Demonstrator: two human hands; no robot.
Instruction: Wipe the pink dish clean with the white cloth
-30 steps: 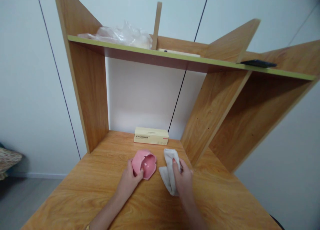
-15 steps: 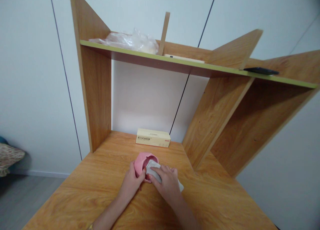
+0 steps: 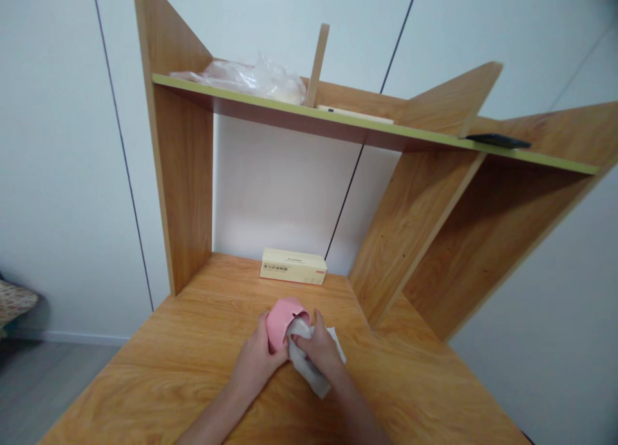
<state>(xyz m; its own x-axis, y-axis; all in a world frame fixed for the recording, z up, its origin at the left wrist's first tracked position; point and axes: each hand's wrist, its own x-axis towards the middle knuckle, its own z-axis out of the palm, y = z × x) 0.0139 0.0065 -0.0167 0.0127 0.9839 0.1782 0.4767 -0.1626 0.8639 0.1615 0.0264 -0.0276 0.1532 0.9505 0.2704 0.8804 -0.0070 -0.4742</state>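
Note:
A pink faceted container is tilted above the desk, its opening turned to the right. My left hand is wrapped round its left and lower side, thumb near the rim. A light grey cloth is bunched in my right hand, which presses part of it into the opening. One end of the cloth hangs down below my fingers, and another corner shows to the right of the hand. The inside of the container is mostly hidden by the cloth and fingers.
Behind the hands, a cream-coloured box with printed characters stands on the wooden desk. Overhead, the shelf bears a clear plastic bag and a dark flat object. Upright panels bound the right side.
The pink container has turned in my left hand, its opening now facing further right. My right hand has shifted slightly, and more of the cloth hangs down below it.

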